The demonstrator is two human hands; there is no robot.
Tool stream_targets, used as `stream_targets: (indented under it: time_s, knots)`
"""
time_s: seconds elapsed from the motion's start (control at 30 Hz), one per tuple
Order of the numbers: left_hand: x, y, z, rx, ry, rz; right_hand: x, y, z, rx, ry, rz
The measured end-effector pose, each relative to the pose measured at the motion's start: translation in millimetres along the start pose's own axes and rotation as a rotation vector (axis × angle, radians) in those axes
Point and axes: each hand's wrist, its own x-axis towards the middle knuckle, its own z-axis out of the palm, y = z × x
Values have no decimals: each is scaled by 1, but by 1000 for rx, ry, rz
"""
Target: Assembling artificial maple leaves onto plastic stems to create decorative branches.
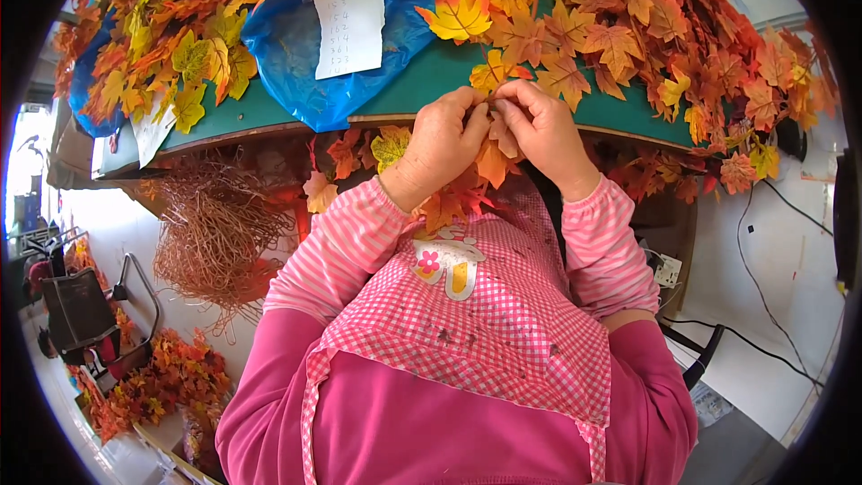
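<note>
My left hand [446, 136] and my right hand [546, 133] meet just in front of the table's edge, fingers pinched together on a strand of artificial maple leaves [492, 162]. Orange leaves of it hang below my hands, over the lap of the checked apron. A yellow leaf [490, 73] shows just above my fingertips. The stem between the fingers is mostly hidden, so I cannot make out its exact hold.
A green table [404, 99] bears piles of orange leaves [620, 27], yellow-green leaves [189, 45] and a blue plastic bag [269, 63] with a paper note [348, 22]. Brown thin stems [220, 224] hang in a tangle at left. More leaves [171, 373] lie lower left. Cables [763, 332] trail at right.
</note>
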Motion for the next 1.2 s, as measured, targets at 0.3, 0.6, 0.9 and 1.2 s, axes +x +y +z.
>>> stream_targets:
  time_s: [0.3,0.6,0.9,1.2]
  knots:
    - [1,40,-10,405,27,369,2,-23,-31,355,231,92]
    - [22,69,-32,-368,-700,-327,-23,-24,-79,566,-388,-26]
    - [13,62,-10,-760,-570,-538,-3,38,-133,77,67,50]
    - [8,47,-13,-826,-270,-554,44,133,-220,-1021,709,130]
